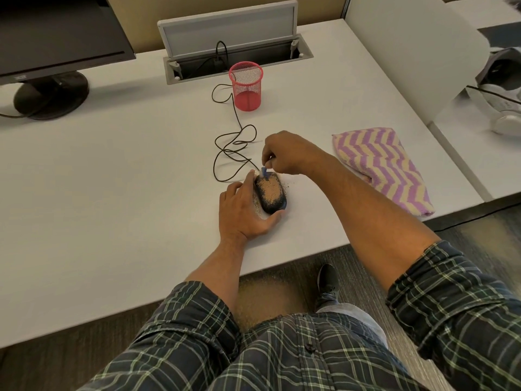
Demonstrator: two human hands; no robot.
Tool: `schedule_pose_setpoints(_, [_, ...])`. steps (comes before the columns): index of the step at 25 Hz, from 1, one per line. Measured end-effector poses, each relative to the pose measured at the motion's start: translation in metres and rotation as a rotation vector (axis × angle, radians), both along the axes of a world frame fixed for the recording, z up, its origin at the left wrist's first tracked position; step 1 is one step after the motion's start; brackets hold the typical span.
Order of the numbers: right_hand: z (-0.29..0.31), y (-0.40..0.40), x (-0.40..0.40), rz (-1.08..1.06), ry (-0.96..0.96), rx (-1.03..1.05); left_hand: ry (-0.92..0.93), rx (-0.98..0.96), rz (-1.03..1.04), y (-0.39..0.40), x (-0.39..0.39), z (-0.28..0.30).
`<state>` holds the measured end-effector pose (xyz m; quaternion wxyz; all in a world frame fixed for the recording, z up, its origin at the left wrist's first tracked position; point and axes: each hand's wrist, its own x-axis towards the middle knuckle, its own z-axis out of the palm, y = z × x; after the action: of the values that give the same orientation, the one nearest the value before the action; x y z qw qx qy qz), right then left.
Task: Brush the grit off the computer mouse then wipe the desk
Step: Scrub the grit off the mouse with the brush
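1. Nearest the camera, dark plaid shirt sleeves [191, 320] are rolled up on both forearms, which reach out over the near edge of the white rectangular desk [112, 193].
2. The left hand [245, 210] holds the black corded computer mouse [271, 194] at the desk's middle, fingers curled along its nine o'clock side and thumb wrapped under its six o'clock end.
3. Tan sandy grit [270, 191] covers the mouse's top; loose grains lie on the desk at its three o'clock.
4. The right hand [284, 153] pinches a small blue brush [265, 172], its tip touching the mouse's twelve o'clock end.
5. The mouse's thin black cable [231, 148] loops away toward twelve o'clock.
6. A folded purple-and-cream zigzag cloth [383, 167] lies at three o'clock of the mouse, well apart.
7. A pink wire-mesh pen cup [246, 86] stands upright at twelve o'clock, beside the cable.
8. A black monitor [53, 38] stands at ten o'clock.
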<state>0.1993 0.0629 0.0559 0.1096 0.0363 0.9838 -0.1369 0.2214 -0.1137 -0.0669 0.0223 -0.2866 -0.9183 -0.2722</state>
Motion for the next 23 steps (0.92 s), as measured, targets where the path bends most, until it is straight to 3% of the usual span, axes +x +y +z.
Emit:
schedule_pose_setpoints(6, [-0.006,0.004,0.001,-0.204,0.085,-0.020,-0.004,-0.021,0.002,0.000,0.000,0.001])
schedule_pose_setpoints(23, [-0.009,-0.005,-0.004,-0.227,-0.029,-0.057,-0.003,-0.016,0.002,-0.001,0.000,0.001])
